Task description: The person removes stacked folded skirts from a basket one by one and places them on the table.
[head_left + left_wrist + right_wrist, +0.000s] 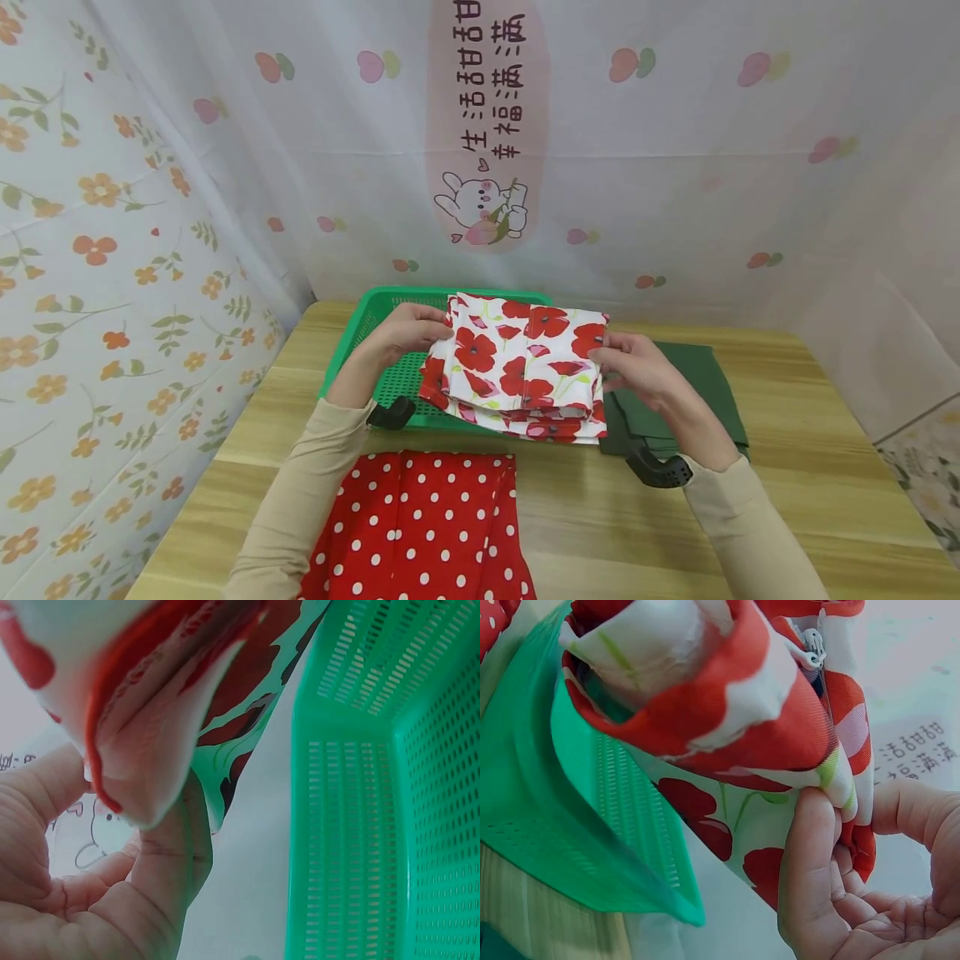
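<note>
A folded white cloth with red poppies point(517, 358) is held up over the green basket point(360, 333), overlapping most of it in the head view. My left hand point(411, 331) pinches its left edge between thumb and fingers. On the opposite side, my right hand point(641, 367) grips the right edge, thumb in front. Close up in the right wrist view, the folded layers of the poppy cloth point(780, 727) curl over one another, and a white zipper pull point(810, 652) shows at the edge. Seen from the left wrist, a folded corner point(150, 780) sits between thumb and fingers.
Red cloth with white polka dots point(427, 525) lies on the wooden table point(600, 533) in front of the basket. Dark green folded fabric point(697, 383) lies at the right, partly behind my right forearm. Printed curtains point(675, 167) hang at the back and sides.
</note>
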A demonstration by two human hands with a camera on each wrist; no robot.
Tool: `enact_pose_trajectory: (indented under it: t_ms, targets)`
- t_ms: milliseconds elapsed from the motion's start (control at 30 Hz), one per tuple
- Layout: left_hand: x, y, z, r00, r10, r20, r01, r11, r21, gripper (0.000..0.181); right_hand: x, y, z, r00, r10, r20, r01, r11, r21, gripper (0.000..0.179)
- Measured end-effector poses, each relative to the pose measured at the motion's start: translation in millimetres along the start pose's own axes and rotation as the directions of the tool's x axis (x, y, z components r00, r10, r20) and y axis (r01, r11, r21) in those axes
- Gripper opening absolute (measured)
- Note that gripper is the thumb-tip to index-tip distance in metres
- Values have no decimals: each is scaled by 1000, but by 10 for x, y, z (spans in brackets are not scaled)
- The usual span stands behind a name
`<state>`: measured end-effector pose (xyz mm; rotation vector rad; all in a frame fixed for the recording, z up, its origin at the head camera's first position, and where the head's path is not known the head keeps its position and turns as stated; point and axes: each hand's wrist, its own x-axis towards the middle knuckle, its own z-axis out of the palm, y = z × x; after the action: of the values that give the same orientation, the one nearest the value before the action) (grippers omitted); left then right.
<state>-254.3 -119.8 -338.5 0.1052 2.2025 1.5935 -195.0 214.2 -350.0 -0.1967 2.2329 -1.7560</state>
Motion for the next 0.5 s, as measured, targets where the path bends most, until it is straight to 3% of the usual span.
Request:
enact_pose_trajectory:
  t_ms: [500]
  targets:
    - [-11,24,228,998,38,48,-38,999,8,49,-273,79,-184,1000,-9,-10,9,1000,4,39]
